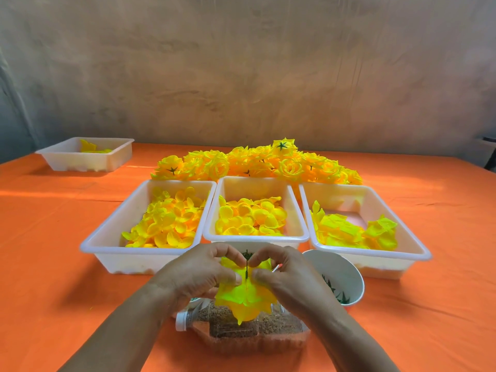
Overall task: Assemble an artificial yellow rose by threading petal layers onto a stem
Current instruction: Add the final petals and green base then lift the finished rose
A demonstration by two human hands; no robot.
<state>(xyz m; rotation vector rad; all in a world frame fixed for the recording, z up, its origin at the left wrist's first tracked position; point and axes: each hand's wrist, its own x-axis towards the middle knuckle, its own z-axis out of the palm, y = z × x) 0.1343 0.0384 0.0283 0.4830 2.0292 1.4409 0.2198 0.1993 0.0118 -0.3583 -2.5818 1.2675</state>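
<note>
Broadly, an orange table (pixel 53 237) carries everything; across its middle stand three white trays, the left tray (pixel 128 261) and the middle tray (pixel 255 238) heaped with round yellow petals, the right tray (pixel 375 261) holding larger, pointed pieces; a fourth tray (pixel 80 162) sits well apart at the far left; behind the three lies a pile of finished roses (pixel 257 162). Nearer the person, a paper cup (pixel 341 272) with green bits inside stands just beside the right tray, and a clear plastic bottle (pixel 241 334) lies on its side below the hands.

The left hand (pixel 198 275) and the right hand (pixel 290 275) meet above the bottle; each pinches the petal layer (pixel 247 299) with thumb and forefinger, close on either side of the thin green stem (pixel 245 267), which pokes up through the layer's centre; the right hand also has a thin pale stick (pixel 276 268) tucked in its fingers, and what that is I cannot tell.

The layer looks like light, limp fabric that would crumple or fold if taken by its tips; the firm place to hold is right at the centre hole. The stem seems slim and stiff but small enough to slip; a close pinch beside it is likely safest.
</note>
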